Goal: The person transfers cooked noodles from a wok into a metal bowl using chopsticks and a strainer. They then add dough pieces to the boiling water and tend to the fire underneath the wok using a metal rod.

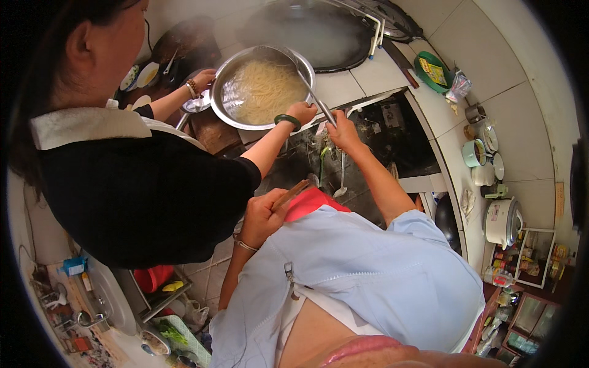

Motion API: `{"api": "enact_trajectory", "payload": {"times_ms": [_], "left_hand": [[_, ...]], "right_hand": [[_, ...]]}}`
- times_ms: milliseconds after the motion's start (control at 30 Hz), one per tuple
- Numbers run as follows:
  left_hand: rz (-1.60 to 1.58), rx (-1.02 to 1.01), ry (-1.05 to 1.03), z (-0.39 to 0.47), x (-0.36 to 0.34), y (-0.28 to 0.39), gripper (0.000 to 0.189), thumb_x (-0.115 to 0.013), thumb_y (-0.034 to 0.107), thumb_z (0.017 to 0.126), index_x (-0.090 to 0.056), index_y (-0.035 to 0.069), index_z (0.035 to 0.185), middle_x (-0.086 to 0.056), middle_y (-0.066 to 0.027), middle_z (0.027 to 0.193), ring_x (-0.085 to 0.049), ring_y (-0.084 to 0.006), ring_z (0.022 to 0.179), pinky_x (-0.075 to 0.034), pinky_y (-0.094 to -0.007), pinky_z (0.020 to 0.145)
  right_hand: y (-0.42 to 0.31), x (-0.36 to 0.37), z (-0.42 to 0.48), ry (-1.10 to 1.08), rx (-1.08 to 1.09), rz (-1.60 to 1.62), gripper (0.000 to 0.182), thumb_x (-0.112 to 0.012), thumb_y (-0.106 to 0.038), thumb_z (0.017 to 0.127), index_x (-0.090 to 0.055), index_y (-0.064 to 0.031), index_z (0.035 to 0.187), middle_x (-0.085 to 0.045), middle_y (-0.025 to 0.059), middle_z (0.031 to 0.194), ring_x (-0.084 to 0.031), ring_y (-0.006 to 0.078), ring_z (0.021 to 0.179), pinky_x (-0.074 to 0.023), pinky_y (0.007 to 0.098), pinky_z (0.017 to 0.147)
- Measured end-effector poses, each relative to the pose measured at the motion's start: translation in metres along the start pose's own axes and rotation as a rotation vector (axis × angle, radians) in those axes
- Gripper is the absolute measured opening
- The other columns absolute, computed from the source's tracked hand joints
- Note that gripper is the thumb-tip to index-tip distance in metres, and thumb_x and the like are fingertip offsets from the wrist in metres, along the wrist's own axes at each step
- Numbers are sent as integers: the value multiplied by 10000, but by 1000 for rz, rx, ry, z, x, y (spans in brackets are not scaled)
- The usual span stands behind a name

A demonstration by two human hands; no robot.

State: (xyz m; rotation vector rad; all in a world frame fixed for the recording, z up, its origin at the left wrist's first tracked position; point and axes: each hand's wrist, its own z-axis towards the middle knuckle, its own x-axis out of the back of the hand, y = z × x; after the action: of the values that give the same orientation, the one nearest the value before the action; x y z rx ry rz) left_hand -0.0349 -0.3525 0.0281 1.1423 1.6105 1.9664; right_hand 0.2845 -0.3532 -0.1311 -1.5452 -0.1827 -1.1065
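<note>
My right hand [343, 131] grips the long metal handle of a skimmer [317, 99]. Its head lies along the far inner rim of a stainless steel basin [228, 117] and is partly hidden there. Pale noodles [269, 89] rest in liquid in this basin. Close to my body, my left hand [264, 216] is closed around brown wooden chopsticks [291, 194], seen nearly end-on. A co-worker holds the basin's rim with both hands, one [202, 80] at the left side and the other [301, 112] at the near right.
Steam rises from a large wok [317, 39] behind the basin. A cleaver [400, 62] lies on the tiled counter right of it, near a green plastic basket [432, 71]. Farther right stand bowls and a rice cooker [501, 223]. The co-worker [147, 193] stands close at my left.
</note>
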Motion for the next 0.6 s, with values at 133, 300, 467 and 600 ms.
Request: {"api": "enact_trajectory", "payload": {"times_ms": [133,300,467,600], "left_hand": [[-1,-53,-58,9,-13,3,192,-546,141,928,-660,-12,904,-520,-15,561,-468,-50,517,-402,-234,489],[8,-65,-110,27,-29,23,193,-546,145,932,-658,-12,913,-530,-29,571,-481,-61,519,-405,-247,489],[-105,-94,-124,57,-44,40,206,-518,136,952,-650,-21,932,-547,0,634,-476,-53,571,-390,-222,523],[-419,-31,-143,83,-58,55,230,-488,171,978,-628,-10,1002,-497,26,620,-437,-49,545,-343,-209,501]], "right_hand": [[3,9,-1,53,101,2,359,-582,-191,841,-475,-36,1147,-589,250,997,-562,441,933,-455,508,788],[9,15,-7,54,12,20,461,-630,-198,814,-482,-44,1222,-596,238,1032,-577,421,955,-473,429,820],[13,41,-18,276,74,48,427,-635,-186,835,-517,-11,1206,-624,148,1022,-633,278,885,-497,350,823],[-28,104,-51,212,52,311,285,-600,-158,870,-579,-27,1121,-629,144,1029,-634,276,891,-501,342,786]]}}
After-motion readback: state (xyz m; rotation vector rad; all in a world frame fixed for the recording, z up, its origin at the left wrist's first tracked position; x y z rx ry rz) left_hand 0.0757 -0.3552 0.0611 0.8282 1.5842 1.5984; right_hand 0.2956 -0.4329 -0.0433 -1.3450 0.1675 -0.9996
